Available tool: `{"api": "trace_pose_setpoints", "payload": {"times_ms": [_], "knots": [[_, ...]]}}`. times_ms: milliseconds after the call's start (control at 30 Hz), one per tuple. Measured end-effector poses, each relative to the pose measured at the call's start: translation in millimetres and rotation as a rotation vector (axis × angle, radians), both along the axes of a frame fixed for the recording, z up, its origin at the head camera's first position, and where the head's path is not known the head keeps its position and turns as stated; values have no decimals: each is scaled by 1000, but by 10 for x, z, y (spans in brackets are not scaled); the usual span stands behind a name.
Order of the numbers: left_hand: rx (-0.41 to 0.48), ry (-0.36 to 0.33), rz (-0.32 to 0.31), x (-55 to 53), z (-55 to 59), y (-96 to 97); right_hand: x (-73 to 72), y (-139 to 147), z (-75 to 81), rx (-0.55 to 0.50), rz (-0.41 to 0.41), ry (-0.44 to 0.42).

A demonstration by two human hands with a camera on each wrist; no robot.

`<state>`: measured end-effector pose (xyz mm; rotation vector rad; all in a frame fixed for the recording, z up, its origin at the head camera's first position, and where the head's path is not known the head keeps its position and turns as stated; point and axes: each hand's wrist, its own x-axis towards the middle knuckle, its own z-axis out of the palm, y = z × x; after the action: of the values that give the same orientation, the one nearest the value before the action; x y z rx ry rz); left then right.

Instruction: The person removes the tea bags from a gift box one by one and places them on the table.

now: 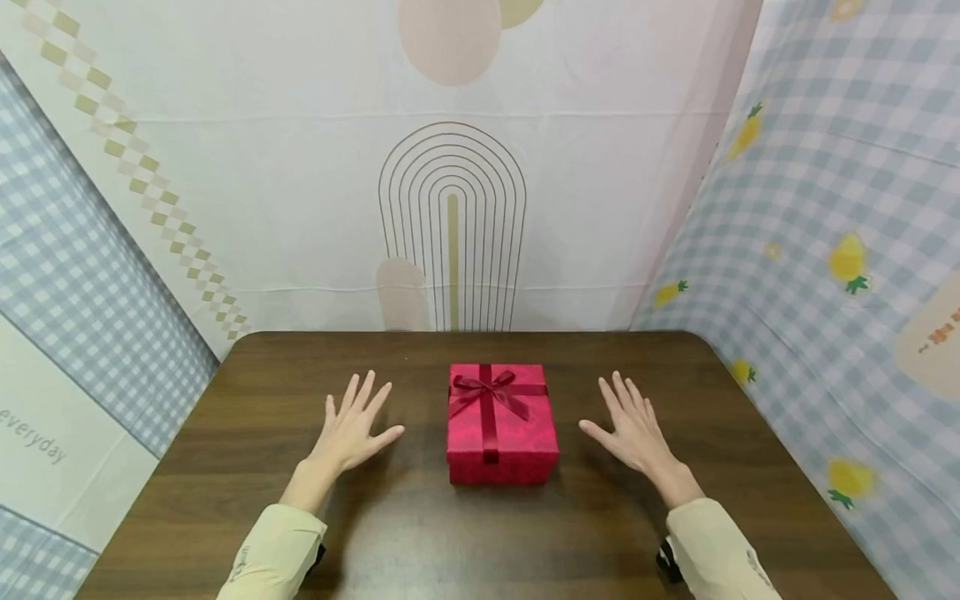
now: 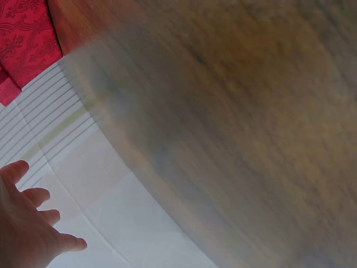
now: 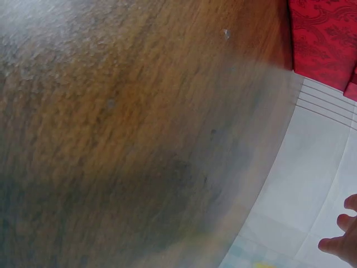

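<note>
A red gift box point(image 1: 504, 468) with a dark red ribbon and bow point(image 1: 491, 389) stands on the brown wooden table, between the two hands. To its left, my left hand point(image 1: 352, 433) is held with fingers spread, apart from the box. On the other side my right hand point(image 1: 632, 429) has its fingers spread too and touches nothing on the box. In the left wrist view the left hand point(image 2: 28, 223) shows at the lower left, and a side of the box point(image 2: 28, 39) at the upper left. Fingertips of the right hand point(image 3: 343, 237) appear at the right wrist view's edge, below the box point(image 3: 323, 39).
The wooden table point(image 1: 480, 550) has rounded far corners. Behind it hangs a white cloth point(image 1: 315, 192) printed with arches. Blue checked cloths with yellow fruit prints point(image 1: 847, 258) hang at the right, and another checked cloth point(image 1: 82, 217) hangs at the left.
</note>
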<state>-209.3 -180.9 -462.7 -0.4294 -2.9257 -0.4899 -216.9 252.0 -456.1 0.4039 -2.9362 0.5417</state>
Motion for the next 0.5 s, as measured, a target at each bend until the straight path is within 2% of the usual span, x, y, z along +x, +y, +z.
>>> {"api": "trace_pose_setpoints", "payload": {"times_ms": [333,433,500], "knots": [[26,15,4,42,41,-38,11,-16,16,-23,-5,6],[58,22,-4,59,53,-38,33,-29,1,-92,-2,14],[97,15,-17,73,54,-35,58,-40,-25,-174,12,29]]}}
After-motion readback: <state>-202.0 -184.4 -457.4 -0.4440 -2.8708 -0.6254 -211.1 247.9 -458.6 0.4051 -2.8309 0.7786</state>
